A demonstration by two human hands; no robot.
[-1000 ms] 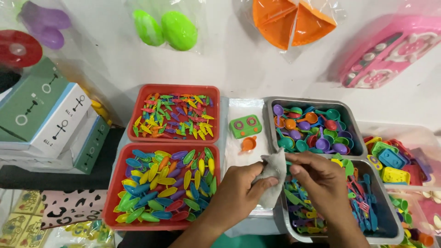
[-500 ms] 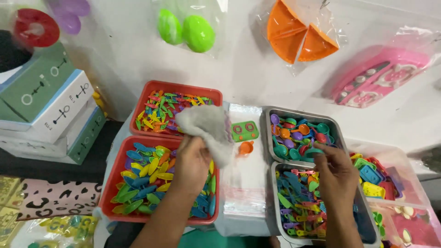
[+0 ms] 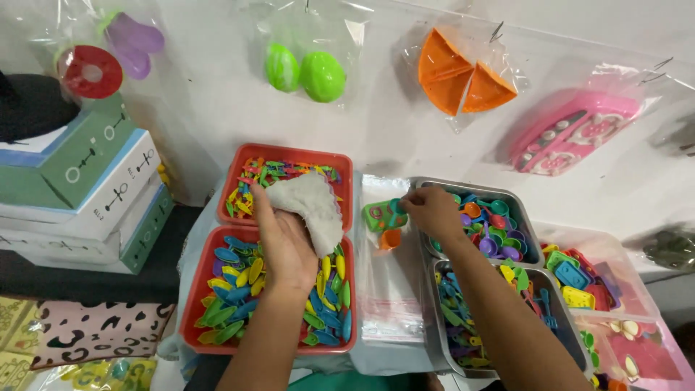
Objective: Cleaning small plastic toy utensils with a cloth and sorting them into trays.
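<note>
My left hand (image 3: 286, 242) grips a crumpled white cloth (image 3: 311, 206) over two red trays. The near red tray (image 3: 194, 311) holds several leaf-shaped plastic pieces, the far red tray (image 3: 289, 150) thin coloured sticks. My right hand (image 3: 434, 211) pinches a small teal piece at the left rim of the far metal tray (image 3: 523, 217), which is full of small coloured plastic cups and spoons. Beside that hand, a green toy block (image 3: 379, 216) and a small orange cup (image 3: 390, 239) lie on clear plastic bags (image 3: 387, 289).
A near metal tray (image 3: 439, 318) holds mixed coloured pieces. Clear bins (image 3: 608, 253) of toy parts sit at the right. Stacked green and white boxes (image 3: 87, 195) stand at the left. Bagged toys hang on the white wall (image 3: 217, 94): green eggs (image 3: 311, 72), orange wedges (image 3: 460, 76), a pink toy (image 3: 572, 130).
My left hand took the cloth from between both hands and carried it left over the red trays. My right hand let go of it and reached up to the far metal tray's rim.
</note>
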